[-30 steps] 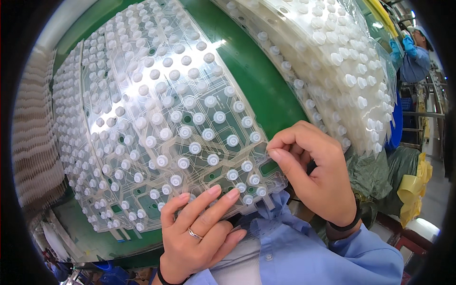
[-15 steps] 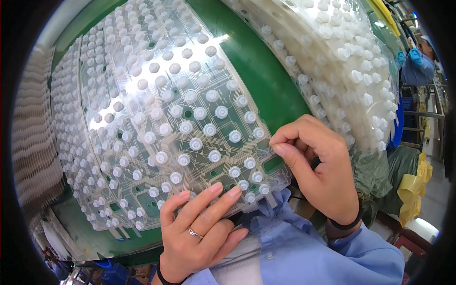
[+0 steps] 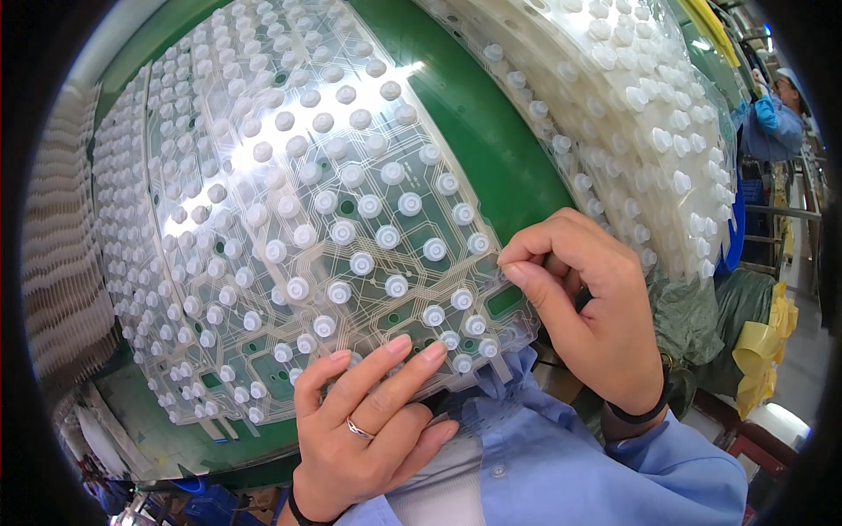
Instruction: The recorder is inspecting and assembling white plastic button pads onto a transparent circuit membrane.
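A clear keyboard membrane sheet [image 3: 412,272], printed with fine pale circuit lines and dotted with whitish rubber domes, lies on a green tabletop. More domed sheets of the same kind stretch beside it to the left. My left hand [image 3: 373,430], with a ring on one finger, rests along the sheet's near edge; its fingers are stretched out, tips on the film, and nothing is in them. At the sheet's right edge, my right hand [image 3: 583,302] pinches the film between thumb and forefinger. The other right fingers are curled in and partly hidden.
A thick pile of similar domed sheets [image 3: 614,123] stands at the right. Another tall stack [image 3: 66,237] with layered edges is at the far left. Crumpled dark green plastic [image 3: 693,324] and yellow material [image 3: 765,351] hang at the right. A blue-gloved co-worker [image 3: 776,123] is at the far right.
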The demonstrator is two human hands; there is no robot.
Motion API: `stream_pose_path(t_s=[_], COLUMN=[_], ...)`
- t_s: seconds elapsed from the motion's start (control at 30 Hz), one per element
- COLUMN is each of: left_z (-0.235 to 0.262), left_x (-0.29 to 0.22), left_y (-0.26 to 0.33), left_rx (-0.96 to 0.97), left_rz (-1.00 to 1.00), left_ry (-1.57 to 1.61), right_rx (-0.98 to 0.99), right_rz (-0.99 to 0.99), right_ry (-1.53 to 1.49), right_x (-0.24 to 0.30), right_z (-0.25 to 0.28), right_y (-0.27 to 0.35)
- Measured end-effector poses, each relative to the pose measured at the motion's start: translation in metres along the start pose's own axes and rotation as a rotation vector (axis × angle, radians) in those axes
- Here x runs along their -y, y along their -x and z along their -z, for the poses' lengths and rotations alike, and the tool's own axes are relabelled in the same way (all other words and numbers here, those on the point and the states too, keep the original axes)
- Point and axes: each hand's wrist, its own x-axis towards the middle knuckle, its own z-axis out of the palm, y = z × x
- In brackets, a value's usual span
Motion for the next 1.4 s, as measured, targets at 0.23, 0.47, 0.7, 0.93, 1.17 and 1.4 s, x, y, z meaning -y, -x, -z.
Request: stream_pose_path(t_s=[0.23,0.47,0.7,0.93,1.17,1.4], left_z=[0.000,0.000,0.002,0.013,0.031,0.017], left_x=[0.001,0.000,0.001,0.000,-0.004,-0.001], left_y=[-0.001,-0.001,0.005,0.010,0.025,0.028], left_rx=[0.001,-0.006,-0.064,0.034,0.014,-0.086], left_rz=[0.002,-0.001,0.004,-0.091,0.065,0.138], left_ry=[0.007,0.006,0.066,0.209,0.110,0.104], right_rx=[-0.005,0.001,-0.141,0.225,-0.089,-0.598], right_rz=[-0.038,0.013,-0.124,-0.391,0.153,0.140], right_ry=[0.006,0.086,-0.050,-0.342,-0.302,-0.582], right_x=[0.004,0.001,0.000,-0.016,0.026,0.030], right_z=[-0.001,-0.003,-0.005,-0.007,0.007,0.099], right_y=[-0.001,0.001,0.023,0.077,0.047,0.007])
